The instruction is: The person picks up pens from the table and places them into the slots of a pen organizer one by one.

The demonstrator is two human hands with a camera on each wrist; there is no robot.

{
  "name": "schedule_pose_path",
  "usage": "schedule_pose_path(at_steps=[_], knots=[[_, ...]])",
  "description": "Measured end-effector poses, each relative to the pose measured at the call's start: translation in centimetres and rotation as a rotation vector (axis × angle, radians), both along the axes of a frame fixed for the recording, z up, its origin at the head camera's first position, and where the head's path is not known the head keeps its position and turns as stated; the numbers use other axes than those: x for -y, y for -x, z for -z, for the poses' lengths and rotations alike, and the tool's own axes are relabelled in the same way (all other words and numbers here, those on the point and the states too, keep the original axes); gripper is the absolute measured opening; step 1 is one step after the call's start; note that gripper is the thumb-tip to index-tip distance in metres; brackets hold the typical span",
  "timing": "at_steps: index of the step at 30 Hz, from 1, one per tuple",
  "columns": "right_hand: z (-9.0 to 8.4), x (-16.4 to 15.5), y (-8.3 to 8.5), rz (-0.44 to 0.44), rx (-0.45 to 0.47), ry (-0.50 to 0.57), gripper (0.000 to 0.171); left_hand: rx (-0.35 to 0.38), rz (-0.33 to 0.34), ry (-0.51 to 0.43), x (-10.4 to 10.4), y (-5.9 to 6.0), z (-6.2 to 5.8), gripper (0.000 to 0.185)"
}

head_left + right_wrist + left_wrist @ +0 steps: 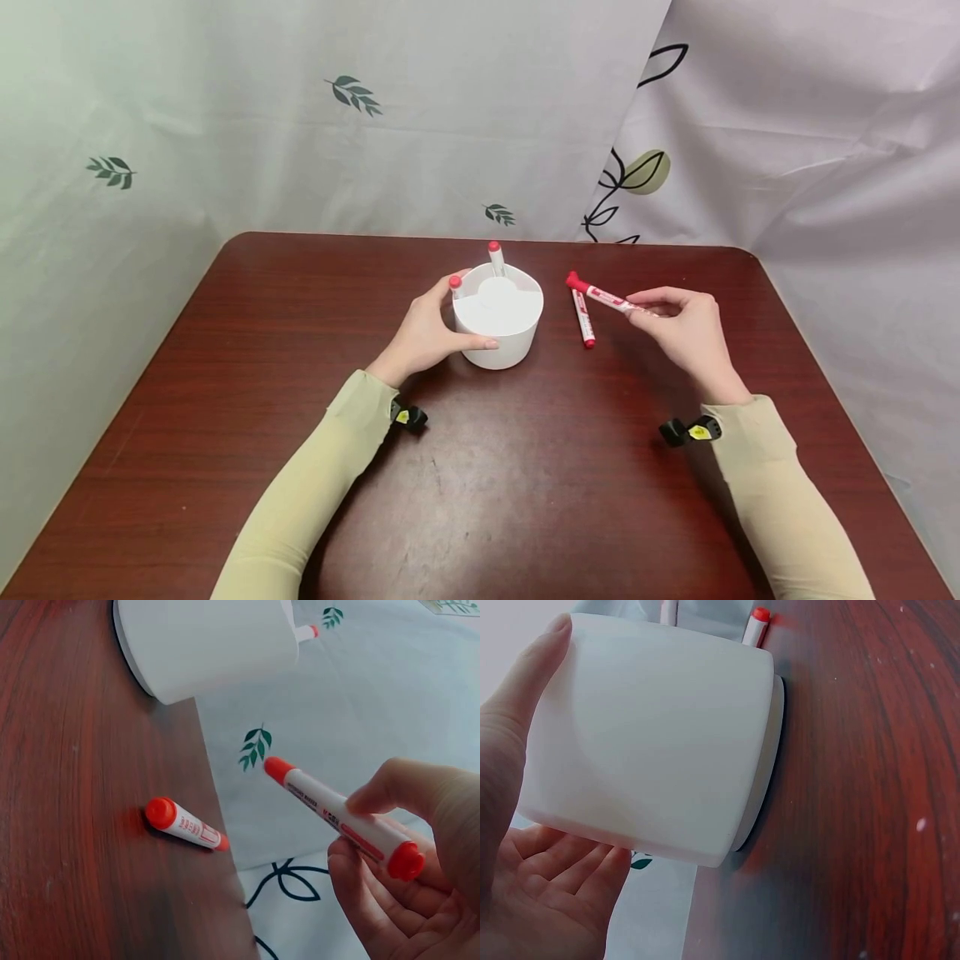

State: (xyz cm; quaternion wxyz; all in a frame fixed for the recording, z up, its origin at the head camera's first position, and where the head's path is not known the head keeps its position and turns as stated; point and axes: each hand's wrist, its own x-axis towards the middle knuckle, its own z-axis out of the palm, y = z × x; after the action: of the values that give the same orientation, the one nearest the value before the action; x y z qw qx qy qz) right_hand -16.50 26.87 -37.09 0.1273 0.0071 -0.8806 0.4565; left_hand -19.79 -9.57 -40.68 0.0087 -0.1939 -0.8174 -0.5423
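Observation:
My left hand (427,333) grips a white round container (504,340) from its left side, thumb across the front and fingers at the back. Two red-capped markers stand in it: one marker (498,262) at the back and another marker (456,287) near my fingers. To the right, my right hand (686,325) pinches a red-and-white marker (330,808) between thumb and fingers, tilted and held above the table. Beneath its far end, in the head view, a second such marker (583,320) lies on the wood, right of the container.
The dark reddish-brown table (480,483) has rounded far corners. Behind it hangs a pale curtain (420,150) printed with leaves. Dark camera mounts (408,415) sit at both wrists.

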Motion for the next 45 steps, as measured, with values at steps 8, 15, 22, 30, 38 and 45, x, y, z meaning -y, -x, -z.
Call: schedule_pose_path(at_steps=[8,15,22,30,38,45], knots=[[0.0,0.3,-0.1,0.012,-0.026,-0.008,0.020,0.010,0.001,0.003,0.0,0.0,0.0,0.104],[-0.5,0.7,0.0,-0.006,-0.050,0.155,0.023,0.007,-0.001,-0.001,0.0,0.0,0.1,0.102],[-1.9,1.3,0.2,0.000,-0.090,0.233,0.026,0.008,-0.001,-0.002,-0.1,0.1,0.2,0.102],[-4.8,2.2,0.6,-0.059,-0.216,0.424,0.027,0.008,0.003,-0.010,0.0,0.1,0.2,0.101],[-7.5,4.0,0.3,-0.157,-0.283,0.542,0.029,0.003,0.010,-0.017,0.0,0.2,0.3,0.101],[-8.5,5.5,0.1,-0.225,-0.294,0.564,0.030,0.003,0.006,-0.008,0.0,0.2,0.2,0.101]])
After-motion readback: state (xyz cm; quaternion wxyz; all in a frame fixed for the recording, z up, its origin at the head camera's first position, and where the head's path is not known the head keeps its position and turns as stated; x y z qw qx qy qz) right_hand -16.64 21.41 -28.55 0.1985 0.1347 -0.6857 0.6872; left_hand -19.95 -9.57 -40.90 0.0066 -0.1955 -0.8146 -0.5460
